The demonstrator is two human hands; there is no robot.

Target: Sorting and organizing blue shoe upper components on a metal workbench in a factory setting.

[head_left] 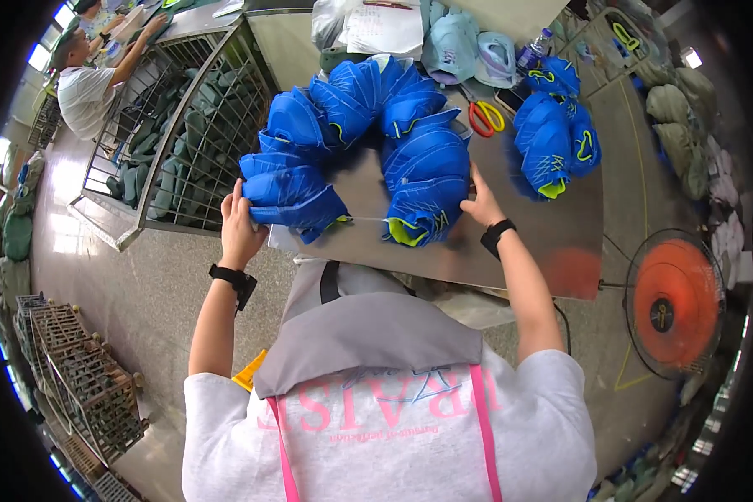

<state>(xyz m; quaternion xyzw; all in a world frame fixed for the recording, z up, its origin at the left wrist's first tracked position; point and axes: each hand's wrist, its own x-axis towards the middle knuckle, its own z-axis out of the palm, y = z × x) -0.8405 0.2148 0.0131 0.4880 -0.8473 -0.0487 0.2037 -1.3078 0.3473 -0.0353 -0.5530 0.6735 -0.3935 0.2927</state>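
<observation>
Left hand [241,230] and right hand [483,201] touch the outer sides of 1 arc of nested blue shoe uppers [427,167] on the table [527,251], too overlapped to count. Right thumb stands apart from its fingers; whether either hand pinches, I cannot tell. Beyond lie 1 scissors [486,120], 1 bottle [534,50].

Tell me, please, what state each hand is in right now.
Left hand: open, against the left end of the blue uppers; grip unclear.
Right hand: open, against their right end; grip unclear.
</observation>
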